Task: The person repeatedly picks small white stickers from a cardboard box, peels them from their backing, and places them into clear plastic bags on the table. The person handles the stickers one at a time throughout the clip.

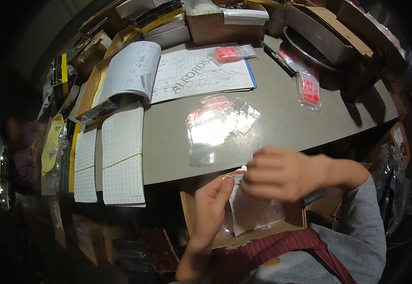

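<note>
Over an open cardboard box (302,215) at the table's near edge, my left hand (211,204) pinches the upper edge of a whitish, see-through plastic bag (244,215) between thumb and forefinger. My right hand (284,175) is close beside it, fingers curled in and smeared by motion. What it holds, if anything, is hidden. A small pale piece (239,170) shows between the hands, too small to name. Just beyond them on the table lies a loose spread of small clear zip bags (208,130), some with red print, glaring in the light.
Label sheets (121,156), banded together, hang over the table's front edge at left. Behind them are a curled paper stack (130,71) and a drawing on a clipboard (201,75). Red-printed packets (308,90), a black marker (278,59) and a round black tray (305,47) lie farther right.
</note>
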### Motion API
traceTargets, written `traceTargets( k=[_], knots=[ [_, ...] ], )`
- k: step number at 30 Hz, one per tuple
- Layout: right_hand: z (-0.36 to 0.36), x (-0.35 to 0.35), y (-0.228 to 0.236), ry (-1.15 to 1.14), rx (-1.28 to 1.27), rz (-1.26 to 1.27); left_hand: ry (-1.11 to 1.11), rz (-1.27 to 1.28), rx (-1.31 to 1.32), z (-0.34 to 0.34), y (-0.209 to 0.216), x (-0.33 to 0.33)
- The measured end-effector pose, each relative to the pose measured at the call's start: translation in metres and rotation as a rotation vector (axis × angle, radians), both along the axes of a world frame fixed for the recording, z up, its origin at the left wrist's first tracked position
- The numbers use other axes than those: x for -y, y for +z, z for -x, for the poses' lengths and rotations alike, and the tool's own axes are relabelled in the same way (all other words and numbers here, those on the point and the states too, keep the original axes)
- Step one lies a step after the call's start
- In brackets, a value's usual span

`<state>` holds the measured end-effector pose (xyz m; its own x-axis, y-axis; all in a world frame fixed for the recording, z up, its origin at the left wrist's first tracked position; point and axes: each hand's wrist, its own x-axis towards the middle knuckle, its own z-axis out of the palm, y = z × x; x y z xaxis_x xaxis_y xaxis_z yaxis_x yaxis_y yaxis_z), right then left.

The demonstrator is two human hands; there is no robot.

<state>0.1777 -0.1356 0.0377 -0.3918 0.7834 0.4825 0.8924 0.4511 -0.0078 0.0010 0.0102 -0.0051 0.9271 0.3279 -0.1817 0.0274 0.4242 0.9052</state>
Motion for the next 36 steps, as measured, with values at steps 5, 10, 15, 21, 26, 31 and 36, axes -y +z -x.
traceTargets(
  k=[5,10,15,21,26,31,36],
  knots=[
    [-0.084,-0.042,0.015,-0.299,-0.378,0.279,-0.043,-0.021,-0.018,0.007,-0.007,-0.006],
    [-0.116,-0.057,0.010,-0.440,-0.262,0.525,-0.063,-0.031,-0.055,0.009,-0.014,-0.006],
    [-0.112,-0.045,0.031,-0.843,-0.419,0.781,-0.034,-0.052,-0.016,0.010,-0.016,-0.004],
    [-0.100,-0.039,0.028,-0.445,-0.498,0.519,-0.094,-0.153,-0.052,0.006,-0.009,-0.002],
    [-0.087,-0.061,0.007,-0.356,-0.290,0.367,-0.090,-0.162,-0.081,0.008,-0.009,0.001],
    [-0.091,-0.053,-0.008,-0.598,-0.156,0.314,-0.076,-0.166,-0.037,0.011,-0.018,0.003],
    [-0.080,-0.027,0.021,-0.692,-0.276,0.312,-0.124,-0.309,-0.069,0.015,-0.007,0.001]
  ],
)
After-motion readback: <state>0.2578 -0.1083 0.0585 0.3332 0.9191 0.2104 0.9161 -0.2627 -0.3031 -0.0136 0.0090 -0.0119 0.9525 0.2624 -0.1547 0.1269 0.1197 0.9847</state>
